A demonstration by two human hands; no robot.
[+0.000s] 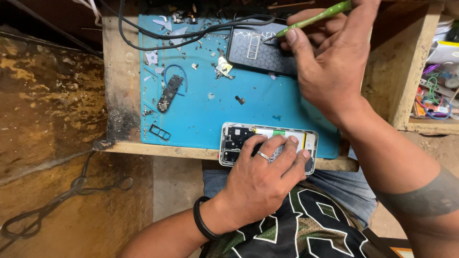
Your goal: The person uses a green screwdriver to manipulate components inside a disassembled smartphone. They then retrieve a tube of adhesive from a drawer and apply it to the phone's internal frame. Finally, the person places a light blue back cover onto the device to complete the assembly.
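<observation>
A person sits at a small wooden bench (pixel 119 91) with a blue work mat (pixel 210 112) laid across it, and everything worth noting sits on or around that mat. At the mat's near edge lies an opened phone (pixel 239 138), its back off and its innards and battery showing. The left hand (pixel 265 179) lies flat over the phone, fingers spread across the battery and pressing it down onto the mat rather than closing around it; a ring shows on one finger and a black band circles the wrist.

At the mat's far right corner, the right hand (pixel 330 62) pinches a slim green tool (pixel 318 16) between thumb and fingertips, like a pen. The tool's tip points down at a dark patterned back cover (pixel 258 48) lying on the mat's far side; whether the tip actually touches the cover I cannot tell.

Toward the mat's left half rests a small black circuit part (pixel 169 93) with a thin blue loop beside it, and a little rectangular tray frame (pixel 160 132) lies near the mat's near-left corner. Tiny screws and scraps dot the mat's far edge, where black cables (pixel 158 40) cross it. To the right of the mat, a wooden shelf (pixel 406 71) holds colourful clutter.
</observation>
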